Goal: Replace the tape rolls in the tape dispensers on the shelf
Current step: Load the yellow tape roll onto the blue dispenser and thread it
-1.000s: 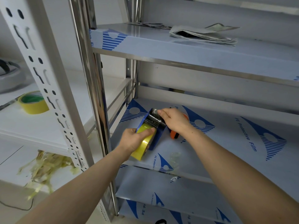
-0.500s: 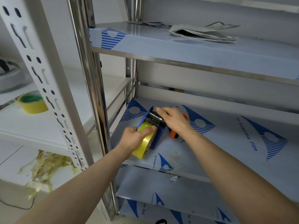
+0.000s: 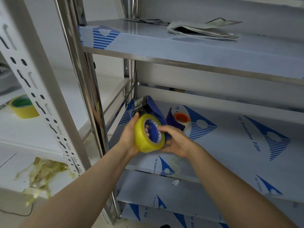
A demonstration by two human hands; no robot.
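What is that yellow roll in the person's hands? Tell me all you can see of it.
The yellow tape roll is a thick, glossy, slightly see-through ring wound on a core printed blue and white. It is tilted, open face toward the camera, with something blue inside the core, seemingly part of the blue dispenser behind it. The left hand cups its outer side; the right hand holds the opposite edge, thumb on the core's rim. It is held over the middle shelf.
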